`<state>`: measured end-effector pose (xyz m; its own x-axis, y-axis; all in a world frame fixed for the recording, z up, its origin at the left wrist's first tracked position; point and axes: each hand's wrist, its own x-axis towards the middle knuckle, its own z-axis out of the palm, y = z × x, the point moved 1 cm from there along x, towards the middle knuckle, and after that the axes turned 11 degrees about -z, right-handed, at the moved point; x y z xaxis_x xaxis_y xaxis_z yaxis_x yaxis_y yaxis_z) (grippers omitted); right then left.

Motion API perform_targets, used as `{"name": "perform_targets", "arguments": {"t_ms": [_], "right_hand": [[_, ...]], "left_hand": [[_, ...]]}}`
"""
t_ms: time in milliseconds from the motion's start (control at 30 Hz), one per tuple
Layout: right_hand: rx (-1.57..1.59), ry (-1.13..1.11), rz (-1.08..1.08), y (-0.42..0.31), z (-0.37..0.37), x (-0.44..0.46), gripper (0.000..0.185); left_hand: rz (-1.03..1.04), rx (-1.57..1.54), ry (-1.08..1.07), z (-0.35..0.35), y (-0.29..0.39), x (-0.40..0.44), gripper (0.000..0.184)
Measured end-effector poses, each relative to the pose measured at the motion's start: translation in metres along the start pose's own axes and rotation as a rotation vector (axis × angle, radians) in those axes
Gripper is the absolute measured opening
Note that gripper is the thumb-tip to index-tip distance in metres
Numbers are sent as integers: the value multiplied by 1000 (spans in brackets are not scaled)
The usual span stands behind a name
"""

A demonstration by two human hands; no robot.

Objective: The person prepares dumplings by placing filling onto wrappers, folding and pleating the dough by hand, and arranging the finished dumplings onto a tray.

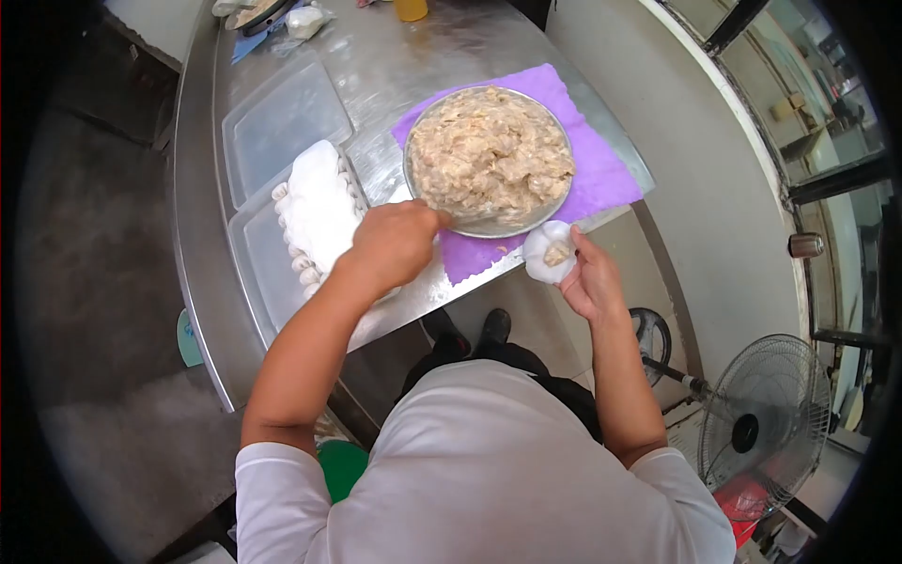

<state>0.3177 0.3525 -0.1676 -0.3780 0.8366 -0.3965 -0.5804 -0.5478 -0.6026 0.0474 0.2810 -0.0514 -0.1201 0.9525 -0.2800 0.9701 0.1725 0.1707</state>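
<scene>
My right hand (594,278) holds a thin white dough wrapper (537,252) at its edge, with a small lump of filling (556,254) in its middle. My left hand (399,242) is closed in a fist at the near left rim of a round metal bowl (407,169). Whatever that fist grips, if anything, is hidden. Pale minced filling (493,150) heaps up in the bowl. Left of my left hand, a white floury pile (319,207) lies in a clear plastic tray (258,254), with small rounded white pieces (299,258) along its sides.
The bowl stands on a purple cloth (597,169) on the steel table (376,56). A second plastic tray or lid (282,122) lies beyond the first. Plastic bags (305,21) and a yellow container (411,9) are at the back. A standing fan (766,423) is at the right.
</scene>
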Motion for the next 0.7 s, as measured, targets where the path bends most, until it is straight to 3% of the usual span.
{"name": "perform_targets", "arguments": {"t_ms": [100, 133, 233, 400, 500, 567, 633, 667, 700], "right_hand": [[-11, -28, 1, 1, -3, -2, 40], [-12, -32, 6, 2, -2, -2, 40], [14, -26, 26, 4, 8, -3, 41], [47, -44, 66, 7, 12, -3, 43], [107, -93, 75, 11, 21, 0, 44], [124, -86, 86, 8, 27, -1, 44], [147, -81, 97, 4, 29, 0, 44], [168, -74, 116, 3, 28, 0, 45], [187, -68, 132, 2, 27, -1, 45]], "left_hand": [[-48, -16, -95, -31, -3, -10, 54], [0, -84, 21, -22, -9, -8, 53], [-36, -77, -64, -5, -8, -4, 52], [-58, -142, -22, -5, -23, -10, 42], [46, -312, -92, 0, -22, -9, 40], [-59, -530, -327, -6, -13, -17, 42], [143, -580, -50, 17, 5, -31, 44], [116, -369, 86, 24, 15, -39, 45], [123, -372, 84, 23, 17, -44, 45]]}}
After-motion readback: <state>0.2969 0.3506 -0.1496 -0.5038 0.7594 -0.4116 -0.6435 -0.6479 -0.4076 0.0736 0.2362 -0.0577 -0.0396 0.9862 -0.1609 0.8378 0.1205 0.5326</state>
